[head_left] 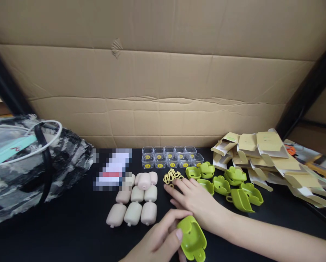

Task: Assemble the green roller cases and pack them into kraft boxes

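My left hand (163, 234) grips a hollow lime-green plastic case (192, 238), its open side facing up, with the thumb on its edge. Just beyond it, my right hand (194, 198) is over the black table, palm down with the fingers stretched out. Its fingertips are at the near side of a small pile of pale yellow rings (171, 176); whether one is under them I cannot tell. More green cases (221, 185) lie right of that hand, and one of them, a tilted case (241, 200), has a yellow ring at its side.
Rounded pastel pieces with small nubs (133, 214) sit in rows at left. Clear little boxes with yellow stickers (172, 160) stand in two rows at the back. Flat cardboard boxes (272, 153) are heaped at right. A grey patterned bag (67, 156) is far left; cardboard (163, 80) walls the back.
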`<action>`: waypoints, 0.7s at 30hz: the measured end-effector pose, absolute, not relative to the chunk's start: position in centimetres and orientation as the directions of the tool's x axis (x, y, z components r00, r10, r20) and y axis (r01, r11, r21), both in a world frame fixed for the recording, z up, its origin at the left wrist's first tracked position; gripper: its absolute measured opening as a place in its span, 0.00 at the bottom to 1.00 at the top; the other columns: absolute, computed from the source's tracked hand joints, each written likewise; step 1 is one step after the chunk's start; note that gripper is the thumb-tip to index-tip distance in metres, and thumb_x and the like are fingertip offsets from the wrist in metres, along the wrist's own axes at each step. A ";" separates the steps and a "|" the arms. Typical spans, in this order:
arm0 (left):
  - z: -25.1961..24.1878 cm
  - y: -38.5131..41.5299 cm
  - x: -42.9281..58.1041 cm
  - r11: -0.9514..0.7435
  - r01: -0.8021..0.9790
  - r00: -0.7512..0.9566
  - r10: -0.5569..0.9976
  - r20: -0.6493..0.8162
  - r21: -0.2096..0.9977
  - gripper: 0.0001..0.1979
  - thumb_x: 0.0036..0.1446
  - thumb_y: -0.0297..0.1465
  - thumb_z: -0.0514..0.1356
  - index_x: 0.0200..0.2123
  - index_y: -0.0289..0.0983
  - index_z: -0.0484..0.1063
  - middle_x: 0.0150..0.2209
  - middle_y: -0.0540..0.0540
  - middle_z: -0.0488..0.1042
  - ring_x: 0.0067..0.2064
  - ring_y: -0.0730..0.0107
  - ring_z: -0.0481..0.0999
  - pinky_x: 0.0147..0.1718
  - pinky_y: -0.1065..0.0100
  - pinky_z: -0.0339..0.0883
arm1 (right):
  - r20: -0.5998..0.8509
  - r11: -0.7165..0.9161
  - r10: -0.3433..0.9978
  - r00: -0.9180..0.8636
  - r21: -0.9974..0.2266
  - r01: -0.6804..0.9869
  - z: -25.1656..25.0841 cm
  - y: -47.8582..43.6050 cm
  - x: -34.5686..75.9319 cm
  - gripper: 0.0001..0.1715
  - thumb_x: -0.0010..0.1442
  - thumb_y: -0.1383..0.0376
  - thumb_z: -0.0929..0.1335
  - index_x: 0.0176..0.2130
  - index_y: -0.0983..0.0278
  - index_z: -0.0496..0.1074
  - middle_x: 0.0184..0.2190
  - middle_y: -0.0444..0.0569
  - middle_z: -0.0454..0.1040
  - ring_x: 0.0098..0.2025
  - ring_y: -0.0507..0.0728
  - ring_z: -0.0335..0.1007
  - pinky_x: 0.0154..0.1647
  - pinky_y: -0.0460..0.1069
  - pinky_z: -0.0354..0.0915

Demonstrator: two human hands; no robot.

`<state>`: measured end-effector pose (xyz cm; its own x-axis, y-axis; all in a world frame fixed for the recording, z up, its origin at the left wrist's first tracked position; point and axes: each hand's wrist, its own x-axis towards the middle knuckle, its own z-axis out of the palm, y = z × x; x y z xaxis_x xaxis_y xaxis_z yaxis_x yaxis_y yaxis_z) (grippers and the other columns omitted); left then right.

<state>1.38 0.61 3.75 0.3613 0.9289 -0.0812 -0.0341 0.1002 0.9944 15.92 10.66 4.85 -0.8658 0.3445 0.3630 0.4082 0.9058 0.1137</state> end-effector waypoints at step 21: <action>3.7 1.7 1.0 0.178 -0.415 0.350 0.936 -0.024 0.892 0.18 0.50 0.41 0.63 0.39 0.34 0.73 0.30 0.45 0.79 0.28 0.64 0.80 0.27 0.68 0.68 | 0.246 0.875 0.467 -0.849 -0.263 0.405 5.5 7.6 21.4 0.16 0.62 0.75 0.61 0.49 0.66 0.67 0.39 0.52 0.73 0.40 0.58 0.71 0.40 0.52 0.71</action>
<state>1.03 1.72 3.72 0.3505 0.9363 -0.0244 -0.4145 0.1784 0.8924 21.38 7.63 5.46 -0.8493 0.4672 0.2458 0.4054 0.8754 -0.2632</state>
